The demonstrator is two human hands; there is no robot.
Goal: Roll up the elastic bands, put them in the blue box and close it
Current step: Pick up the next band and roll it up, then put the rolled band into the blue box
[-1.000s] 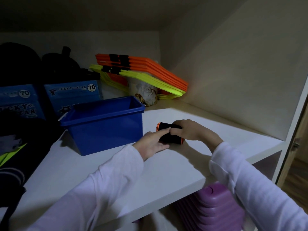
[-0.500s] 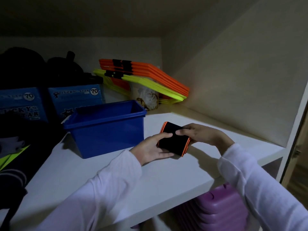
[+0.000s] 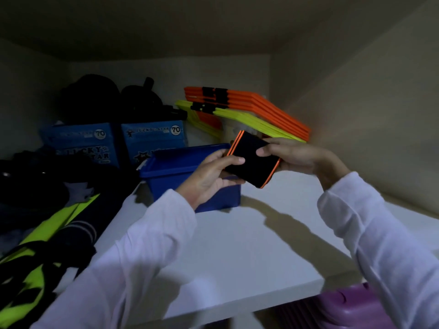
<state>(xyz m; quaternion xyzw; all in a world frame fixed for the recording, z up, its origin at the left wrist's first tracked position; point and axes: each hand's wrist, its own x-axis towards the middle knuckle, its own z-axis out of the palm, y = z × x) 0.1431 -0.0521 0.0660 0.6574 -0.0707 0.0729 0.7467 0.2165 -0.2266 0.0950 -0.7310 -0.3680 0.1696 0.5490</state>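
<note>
A rolled black elastic band with orange edges is held in the air above the white shelf, at the right end of the blue box. My left hand grips its near left side, thumb on top. My right hand holds its right end. The blue plastic box stands open on the shelf, partly hidden behind my left hand. I cannot see its inside or any lid.
Orange and yellow flat hurdles lean in the back right corner. Two light-blue "Lucky Star" cartons and dark bags stand behind the box. Black and neon-yellow clothing lies at the left. A purple case sits below the shelf.
Both hands have lifted the rolled band off the shelf and carried it up and left toward the blue box's right end. The camera has tilted and come closer.
</note>
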